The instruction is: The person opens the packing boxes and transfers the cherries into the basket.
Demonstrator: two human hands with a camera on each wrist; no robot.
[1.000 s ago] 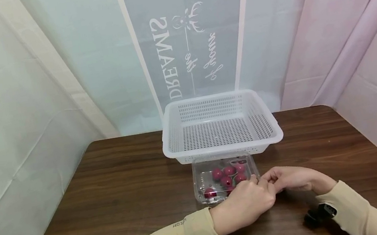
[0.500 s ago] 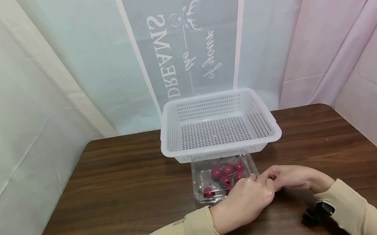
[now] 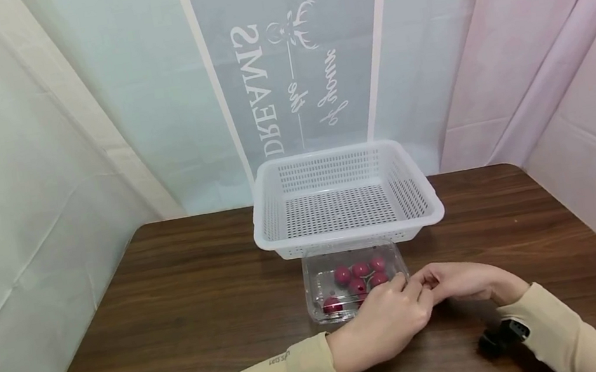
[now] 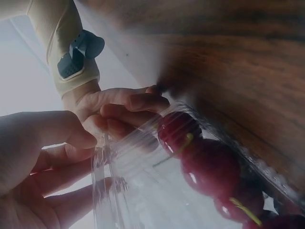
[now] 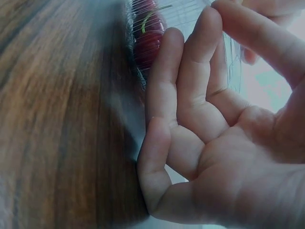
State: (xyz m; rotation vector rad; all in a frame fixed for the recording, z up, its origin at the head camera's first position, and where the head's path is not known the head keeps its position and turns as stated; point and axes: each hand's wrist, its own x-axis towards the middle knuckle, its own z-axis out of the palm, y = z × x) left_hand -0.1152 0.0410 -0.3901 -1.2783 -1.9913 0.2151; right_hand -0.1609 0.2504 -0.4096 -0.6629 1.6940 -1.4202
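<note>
While both the left hand [image 3: 383, 322] and right hand [image 3: 459, 281] pinch the clear clamshell's [image 3: 324, 286] near right corner with curled fingers [image 4: 125, 113], the lid apparently needs prying apart next.

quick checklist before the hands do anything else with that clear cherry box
1. Both hands on the box: ok. The left hand and the right hand meet at the near right corner of the clear box; the left wrist view shows fingers pinching its rim.
2. Lid state: cannot tell whether it is latched or already open.
3. Cherries contained: ok. The cherries all lie inside the box.
4. Box seated: ok, flat on the table.
5. Basket ready: ok. The white basket stands just behind the box, with nothing inside.
6. Room around: ok, except a black object by the right sleeve.
</note>
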